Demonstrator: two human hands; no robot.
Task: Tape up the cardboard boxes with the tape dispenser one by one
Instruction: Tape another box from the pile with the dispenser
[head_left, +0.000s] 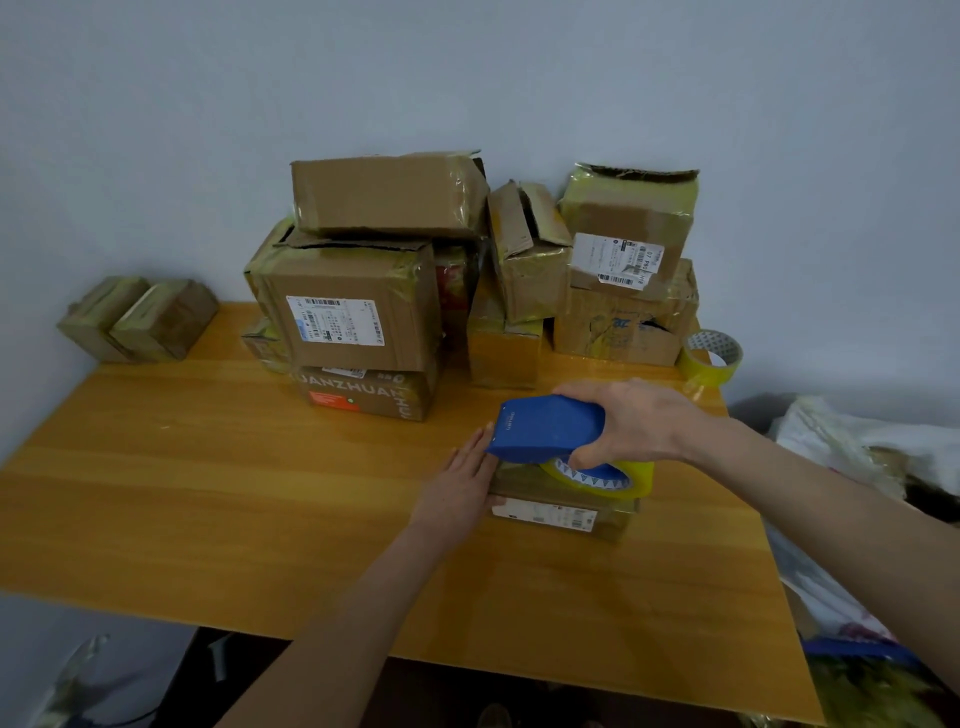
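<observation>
A right hand (631, 421) grips a blue plastic tape dispenser (545, 428) over a flat cardboard box (563, 512) on the wooden table (208, 467); the left hand (460, 491) presses flat, fingers extended, against its side. Behind, a stacked box (371, 397) reads "JANZHUA".

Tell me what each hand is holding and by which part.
The right hand grips the blue tape dispenser around its rear end, above the tape roll. The left hand holds nothing; it lies flat against the left side of the small box.

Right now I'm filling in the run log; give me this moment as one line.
step: taping small box | right hand: grips blue tape dispenser on box top | left hand: flat, steadying box's left side | stack: waiting behind
</observation>
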